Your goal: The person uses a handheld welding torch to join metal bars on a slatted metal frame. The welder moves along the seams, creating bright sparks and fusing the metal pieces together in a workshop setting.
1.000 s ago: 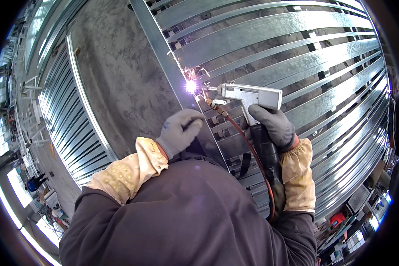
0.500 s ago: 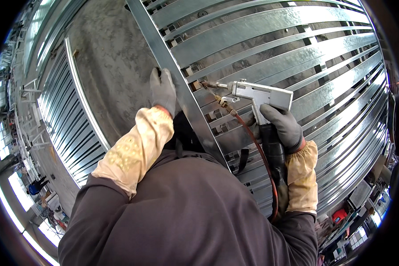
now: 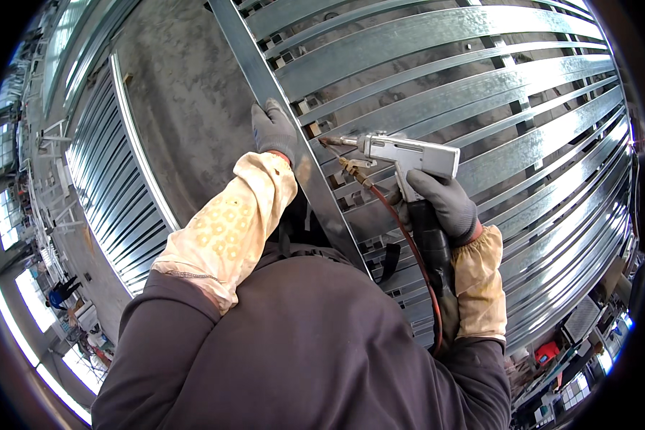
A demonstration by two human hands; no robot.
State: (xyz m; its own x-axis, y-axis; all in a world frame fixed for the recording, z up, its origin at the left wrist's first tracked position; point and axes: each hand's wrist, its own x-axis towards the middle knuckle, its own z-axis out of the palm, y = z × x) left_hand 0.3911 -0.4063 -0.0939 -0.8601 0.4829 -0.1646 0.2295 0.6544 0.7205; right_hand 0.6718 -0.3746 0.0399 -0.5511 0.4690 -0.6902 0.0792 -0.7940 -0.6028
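Observation:
My right hand (image 3: 443,204), in a grey glove, is wrapped round the black-wrapped grip of a silver handheld welding gun (image 3: 412,153). Its nozzle points left, with the tip at or just above the inner edge of a galvanized side rail (image 3: 245,54). A brown-red hose (image 3: 417,261) with brass fittings (image 3: 357,172) runs under the gun and back along my forearm. On the rail's outer edge, left of the nozzle, lies my left hand (image 3: 274,130), gloved in grey, fingers stretched forward. Long metal slats (image 3: 408,54) extend rightward from the rail. Pale sleeve guards cover both forearms.
Another slatted metal panel (image 3: 115,172) lies to the left, across the grey concrete floor (image 3: 186,86). A person in blue (image 3: 61,294) is far off at the left. Assorted items, one of them red (image 3: 546,352), are at the lower right.
My left hand has shifted slightly right and up, further onto the rail. The welding gun and right hand have moved a little left in the picture; the view itself has shifted slightly.

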